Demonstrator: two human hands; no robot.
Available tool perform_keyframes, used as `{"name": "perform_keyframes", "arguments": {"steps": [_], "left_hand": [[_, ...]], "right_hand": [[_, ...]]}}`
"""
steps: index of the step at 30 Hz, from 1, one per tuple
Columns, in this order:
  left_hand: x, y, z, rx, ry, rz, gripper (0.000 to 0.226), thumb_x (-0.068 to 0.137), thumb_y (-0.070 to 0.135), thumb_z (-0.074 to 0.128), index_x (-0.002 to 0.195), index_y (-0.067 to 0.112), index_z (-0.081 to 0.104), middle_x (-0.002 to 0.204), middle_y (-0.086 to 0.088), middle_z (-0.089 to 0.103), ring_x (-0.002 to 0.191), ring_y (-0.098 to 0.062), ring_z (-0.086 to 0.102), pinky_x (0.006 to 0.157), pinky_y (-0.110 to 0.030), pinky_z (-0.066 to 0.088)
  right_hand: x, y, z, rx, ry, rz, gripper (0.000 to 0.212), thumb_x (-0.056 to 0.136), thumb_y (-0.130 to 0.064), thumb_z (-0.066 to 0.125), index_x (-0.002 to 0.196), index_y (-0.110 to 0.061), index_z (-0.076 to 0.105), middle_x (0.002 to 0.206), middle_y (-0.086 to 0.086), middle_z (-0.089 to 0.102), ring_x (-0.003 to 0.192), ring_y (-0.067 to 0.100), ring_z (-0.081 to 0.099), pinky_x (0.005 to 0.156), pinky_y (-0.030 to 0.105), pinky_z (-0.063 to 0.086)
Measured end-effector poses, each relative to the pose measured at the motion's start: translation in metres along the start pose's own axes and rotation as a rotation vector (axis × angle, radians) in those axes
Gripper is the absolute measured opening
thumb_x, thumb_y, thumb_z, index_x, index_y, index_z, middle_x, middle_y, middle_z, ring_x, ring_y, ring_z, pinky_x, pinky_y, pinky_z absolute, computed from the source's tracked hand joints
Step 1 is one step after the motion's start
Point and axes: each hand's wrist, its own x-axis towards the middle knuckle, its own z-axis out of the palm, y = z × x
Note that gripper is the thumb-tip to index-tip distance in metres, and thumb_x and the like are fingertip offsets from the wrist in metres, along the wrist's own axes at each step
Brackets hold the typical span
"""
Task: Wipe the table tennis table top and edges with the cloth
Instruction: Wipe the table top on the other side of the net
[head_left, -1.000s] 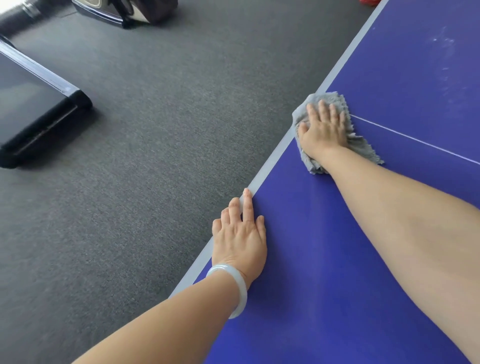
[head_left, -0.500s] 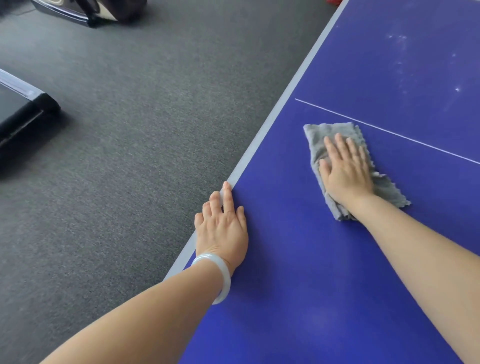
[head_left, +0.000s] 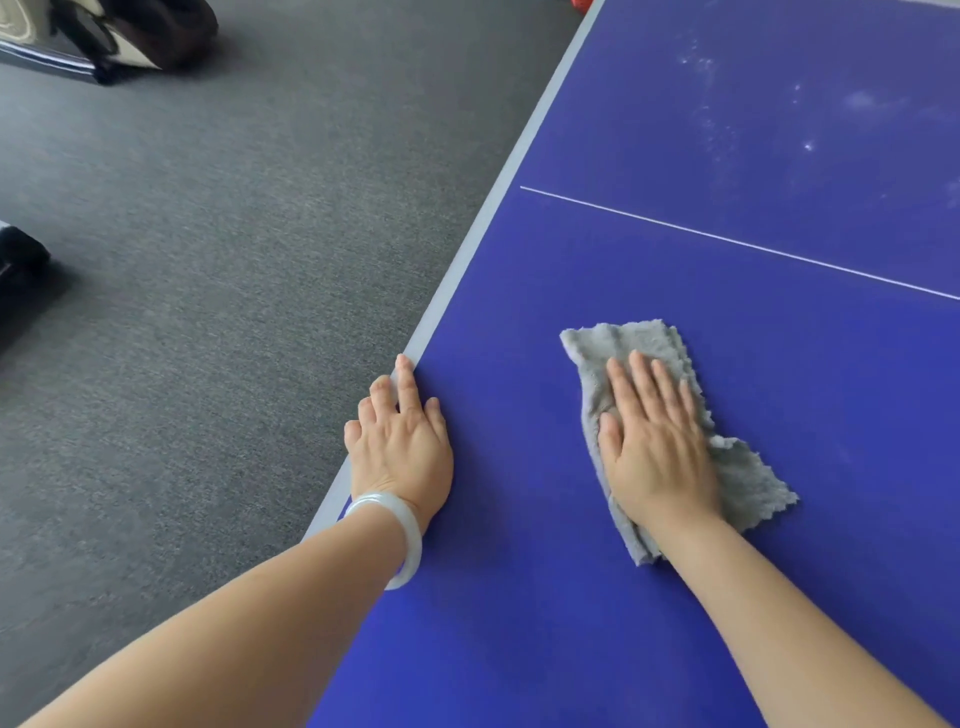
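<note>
Grey cloth (head_left: 644, 340) under flat right hand (head_left: 655, 452), blue table (head_left: 545, 597).

Hidden under the right fingers (head_left: 644, 382): middle of the cloth (head_left: 623, 340). Cropped by the top edge, far beyond the left fingers (head_left: 408, 387): a dark bag-like thing (head_left: 156, 31) and a red scrap (head_left: 581, 4), both unidentifiable.

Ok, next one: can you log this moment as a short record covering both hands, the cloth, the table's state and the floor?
table top: blue, with a grey border strip; whitish dust specks beyond the white line
grey cloth: rumpled, on the near side of the line, apart from the border
right hand: flat, fingers straight, pressing the cloth down
left hand: flat on the table at its border, holding nothing; pale bangle on the wrist
floor: grey carpet
</note>
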Motion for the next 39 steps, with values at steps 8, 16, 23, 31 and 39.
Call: {"name": "perform_keyframes", "arguments": {"steps": [8, 16, 23, 31, 39], "left_hand": [[-0.001, -0.001, -0.004, -0.059, 0.017, 0.014, 0.056, 0.103, 0.04, 0.023, 0.156, 0.023, 0.014, 0.148, -0.005, 0.033, 0.13, -0.027, 0.037, 0.104, -0.045, 0.028], [-0.005, 0.0, -0.003, -0.073, 0.011, 0.036, 0.056, 0.104, 0.039, 0.021, 0.156, 0.019, 0.014, 0.157, -0.01, 0.025, 0.144, -0.027, 0.023, 0.115, -0.046, 0.019], [-0.072, 0.058, 0.008, -0.017, -0.005, 0.569, 0.056, 0.104, 0.03, 0.035, 0.155, 0.008, 0.024, 0.163, -0.013, 0.012, 0.152, -0.027, 0.005, 0.121, -0.032, -0.007], [-0.101, 0.113, 0.036, 0.066, -0.065, 0.666, 0.061, 0.1, 0.047, 0.007, 0.158, 0.025, 0.005, 0.164, 0.003, -0.005, 0.151, -0.015, -0.009, 0.123, -0.037, -0.007], [-0.101, 0.119, 0.029, 0.103, -0.107, 0.641, 0.061, 0.1, 0.045, 0.005, 0.157, 0.026, -0.004, 0.163, 0.005, -0.012, 0.148, -0.011, -0.019, 0.121, -0.035, -0.012]], "right_hand": [[-0.102, -0.102, 0.02, 0.115, 0.032, -0.129, 0.063, 0.1, -0.034, 0.028, 0.157, -0.008, 0.02, 0.165, 0.014, 0.012, 0.153, 0.028, 0.008, 0.121, 0.048, 0.013], [-0.069, 0.031, -0.004, 0.016, 0.026, 0.059, 0.063, 0.098, -0.038, 0.011, 0.158, -0.019, 0.011, 0.166, 0.001, 0.003, 0.153, 0.016, -0.003, 0.125, 0.04, 0.001], [-0.061, 0.031, 0.001, 0.035, 0.027, 0.097, 0.06, 0.103, -0.033, 0.025, 0.159, -0.019, 0.009, 0.166, 0.003, 0.002, 0.153, 0.018, -0.005, 0.125, 0.041, -0.003], [-0.09, 0.117, -0.008, -0.035, 0.024, 0.093, 0.063, 0.1, -0.042, 0.008, 0.158, -0.015, 0.008, 0.165, 0.003, 0.003, 0.153, 0.018, -0.001, 0.125, 0.042, 0.004], [-0.035, 0.069, -0.007, 0.053, 0.046, 0.457, 0.065, 0.102, -0.035, 0.019, 0.158, -0.01, -0.002, 0.166, 0.01, -0.006, 0.152, 0.032, -0.008, 0.122, 0.051, -0.006]]}}
